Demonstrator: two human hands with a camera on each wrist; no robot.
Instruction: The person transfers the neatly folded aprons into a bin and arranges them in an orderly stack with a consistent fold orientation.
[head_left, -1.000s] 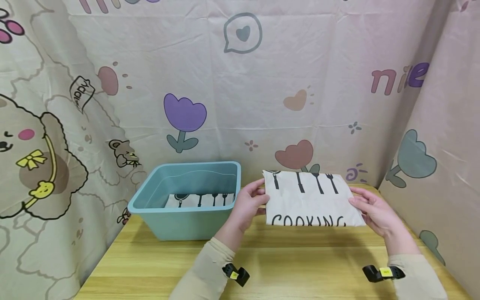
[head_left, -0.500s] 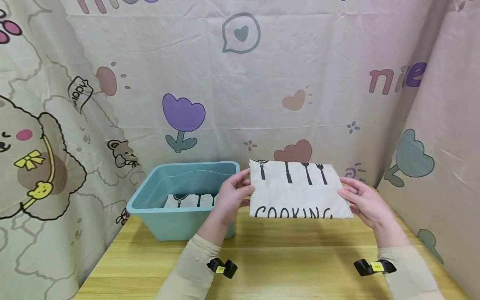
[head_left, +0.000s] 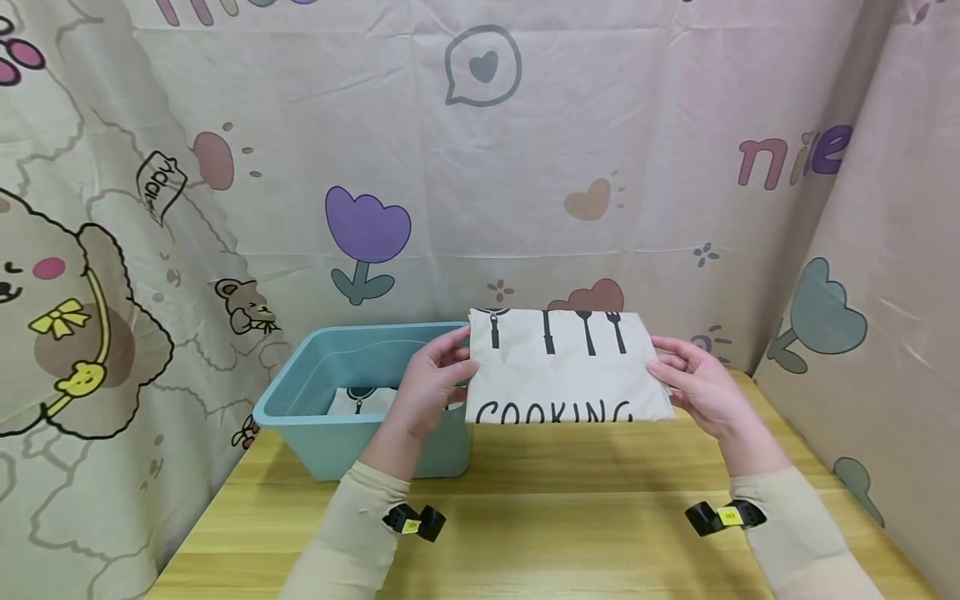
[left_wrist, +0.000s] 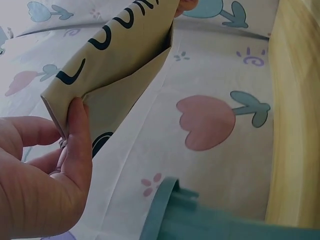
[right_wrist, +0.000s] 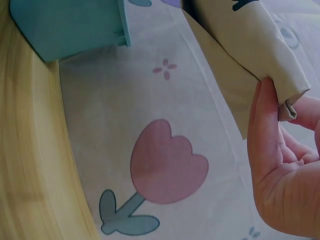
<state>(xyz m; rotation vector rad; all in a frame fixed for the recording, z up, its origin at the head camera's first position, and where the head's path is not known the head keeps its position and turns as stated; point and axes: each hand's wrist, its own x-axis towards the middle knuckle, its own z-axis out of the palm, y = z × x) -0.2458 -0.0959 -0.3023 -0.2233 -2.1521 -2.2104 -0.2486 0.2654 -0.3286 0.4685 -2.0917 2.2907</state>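
Note:
A folded white cloth (head_left: 562,375) with black utensil prints and the word COOKING hangs above the table, held at both ends. My left hand (head_left: 430,379) pinches its left edge, thumb on one face and fingers on the other, in front of the blue bin's right side. At the opposite edge my right hand (head_left: 697,385) pinches the cloth the same way. From below, the left wrist view shows the folded layers of the cloth (left_wrist: 117,60). A blue plastic bin (head_left: 360,446) stands on the table at left; inside lies another printed white cloth (head_left: 378,401), partly hidden by my left hand.
The wooden table (head_left: 570,533) reaches forward to a patterned curtain (head_left: 465,183) that hangs behind it and along both sides. Black wrist cameras are strapped over my beige sleeves (head_left: 345,525).
Both hands have moved left and upward together, carrying the folded cloth nearer the bin. My left hand now overlaps the bin's right part. The bin has stayed in place.

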